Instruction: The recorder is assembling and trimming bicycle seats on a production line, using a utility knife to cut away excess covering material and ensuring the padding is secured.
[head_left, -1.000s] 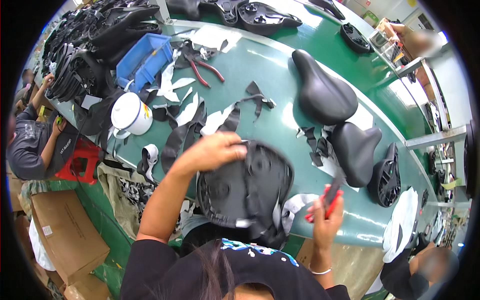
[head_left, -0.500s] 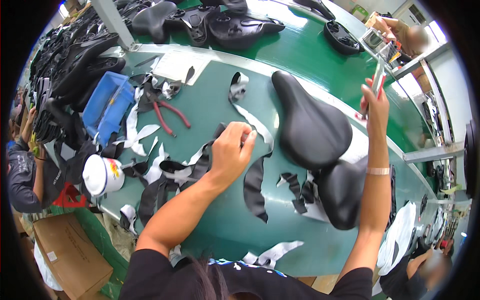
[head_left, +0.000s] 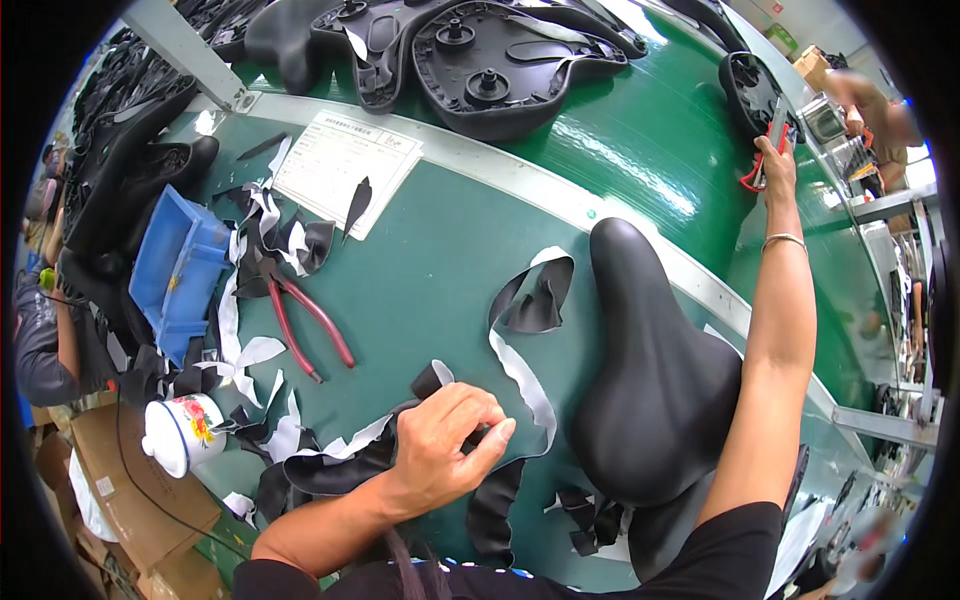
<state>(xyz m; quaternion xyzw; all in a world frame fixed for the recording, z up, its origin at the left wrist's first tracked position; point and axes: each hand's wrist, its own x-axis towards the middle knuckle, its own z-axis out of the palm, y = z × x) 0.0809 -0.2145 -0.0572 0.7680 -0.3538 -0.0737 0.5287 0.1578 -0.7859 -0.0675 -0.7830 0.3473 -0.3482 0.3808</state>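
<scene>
White paper sheet (head_left: 335, 175) on far left of my bench (head_left: 450, 250) — printed form, heading line across far edge, ruled rows below, darker mark toward right. Row lettering too small for me to read. Small round green sticker (head_left: 591, 214) on bench's pale far edging (head_left: 500, 168), right of sheet; any mark too tiny. Cardboard box (head_left: 135, 470) at near left — small white label (head_left: 105, 487) on it, print unreadable to me.
</scene>
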